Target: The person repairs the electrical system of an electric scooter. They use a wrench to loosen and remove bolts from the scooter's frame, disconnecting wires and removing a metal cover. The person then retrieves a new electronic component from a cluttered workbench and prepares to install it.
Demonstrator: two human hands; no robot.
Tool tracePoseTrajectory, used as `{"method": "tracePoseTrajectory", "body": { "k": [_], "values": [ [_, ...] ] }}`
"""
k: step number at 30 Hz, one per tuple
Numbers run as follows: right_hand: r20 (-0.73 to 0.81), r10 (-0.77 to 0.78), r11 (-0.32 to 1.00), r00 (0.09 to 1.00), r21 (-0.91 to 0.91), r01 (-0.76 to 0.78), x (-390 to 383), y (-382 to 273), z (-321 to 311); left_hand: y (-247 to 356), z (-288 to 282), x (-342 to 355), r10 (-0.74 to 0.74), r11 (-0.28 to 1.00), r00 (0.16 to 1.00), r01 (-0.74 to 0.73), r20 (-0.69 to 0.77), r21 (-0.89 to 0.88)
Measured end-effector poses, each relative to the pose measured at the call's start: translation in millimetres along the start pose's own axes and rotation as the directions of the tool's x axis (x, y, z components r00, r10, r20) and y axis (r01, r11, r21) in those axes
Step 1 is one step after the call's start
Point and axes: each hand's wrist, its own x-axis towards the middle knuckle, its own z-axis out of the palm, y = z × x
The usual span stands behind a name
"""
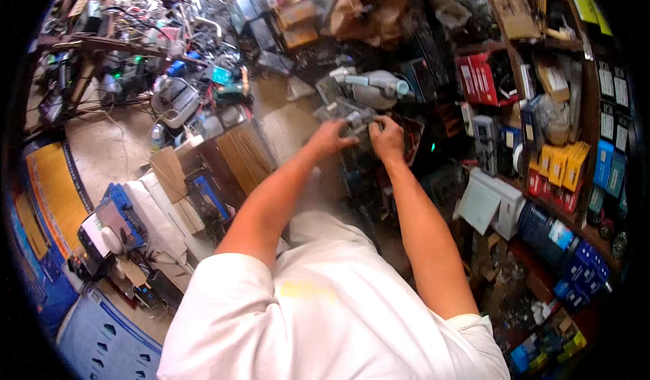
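Both my arms reach forward to the middle of the view. My left hand (330, 138) has its fingers curled at the near left edge of a grey, partly see-through part (355, 118), which is blurred. On the other side, my right hand (386, 139) is closed in a pinch at that part's right end. What lies between the fingers of each hand is too small and smeared to name. Just beyond them lies a rounded grey device (376, 90) with a pale blue round end.
Shelves with a red box (477, 78), yellow boxes (565, 163) and blue boxes (582, 275) stand to my right. A workbench (112, 136) heaped with tools and cables fills the left. Cardboard (240, 153) leans near my left arm; a white case (487, 200) sits right.
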Motion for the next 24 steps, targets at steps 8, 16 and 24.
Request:
{"method": "tracePoseTrajectory", "body": {
  "k": [8,16,24],
  "values": [
    [-0.006,0.092,0.995,0.996,0.048,-0.092,1.0,17.8,3.1,-5.3,40.8,-37.0,-0.223,0.946,0.925,0.13,-0.307,-0.296],
    [-0.055,0.376,0.832,0.925,0.46,-0.311,22.3,52.6,42.7,-15.8,83.4,-65.3,-0.683,-0.065,0.506,0.676,0.526,-0.734],
    [0.173,0.722,0.229,0.67,0.854,-0.467,13.2,-10.4,23.5,-12.3,112.8,-53.2,-0.521,-0.698,0.592,0.118,0.615,-0.706]
  ]
}}
